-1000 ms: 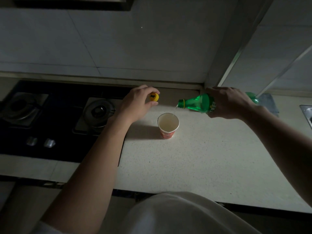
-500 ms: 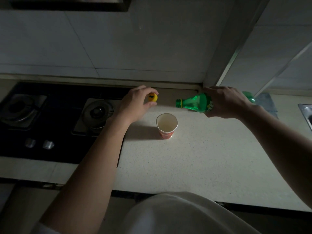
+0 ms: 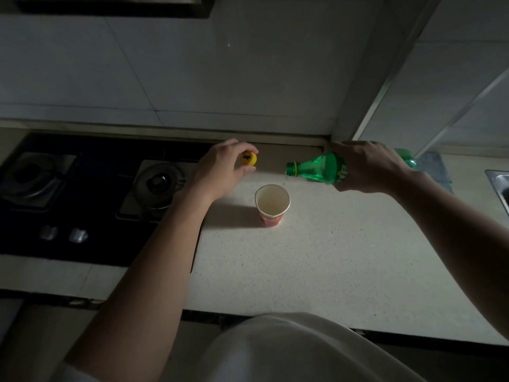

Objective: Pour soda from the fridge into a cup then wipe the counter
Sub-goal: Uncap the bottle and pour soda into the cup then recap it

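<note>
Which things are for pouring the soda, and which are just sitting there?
For the job: bottle in the right hand, cap in the left hand, cup, counter.
Just there: stove, knobs, sink.

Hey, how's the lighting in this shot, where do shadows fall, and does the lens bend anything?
Head view: dim overall, brightest on the counter around the cup; the cup's shadow falls to its left, so light likely comes from the right; the stove is nearly black; the green bottle glows where light passes through; the tile lines and counter edge bow slightly, wide-angle distortion.
</note>
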